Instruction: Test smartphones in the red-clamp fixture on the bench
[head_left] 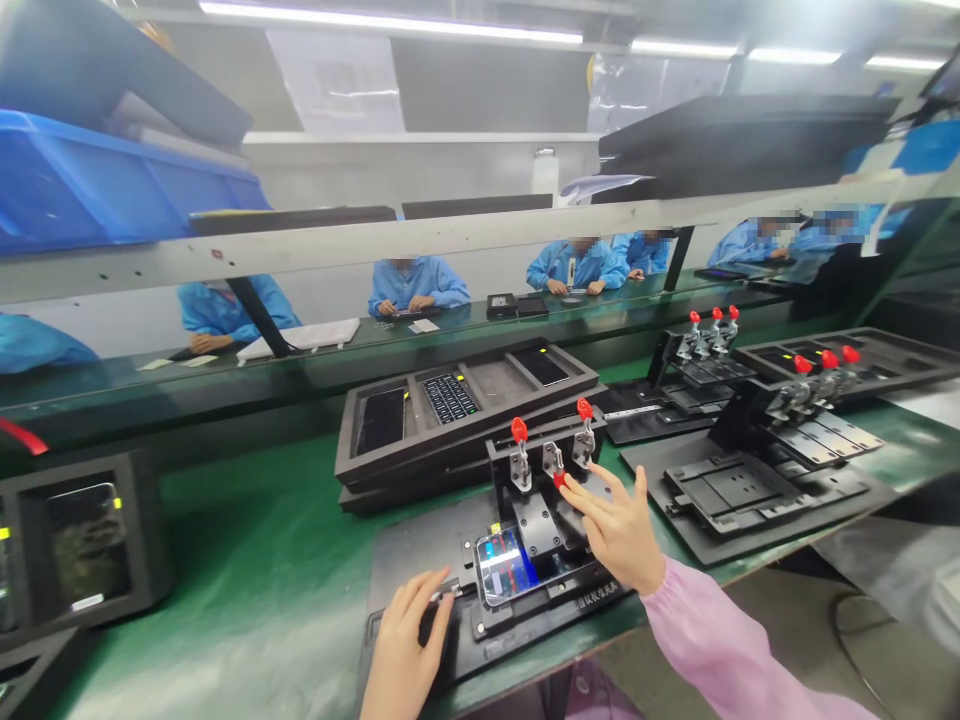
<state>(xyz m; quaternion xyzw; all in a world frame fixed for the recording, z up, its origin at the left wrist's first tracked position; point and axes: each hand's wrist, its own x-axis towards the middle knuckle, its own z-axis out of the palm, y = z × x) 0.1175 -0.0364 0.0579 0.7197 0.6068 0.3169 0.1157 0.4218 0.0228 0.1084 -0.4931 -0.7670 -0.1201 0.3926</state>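
One phone (504, 568) lies in the jig (525, 612), just right of the left hand (409, 628); whether that grips the metal fitting (448, 590), I cannot tell. The right hand (621, 525), unclenched, touches a red knob (559, 479).

My open lane crosses the green table (240, 610) from its near edge, between the foam tray (154, 530) at left and the clamping fixture (420, 530); toward the far edge, stacked foam trays (491, 380) and upright red-handled toggle clamps (519, 466) block me.
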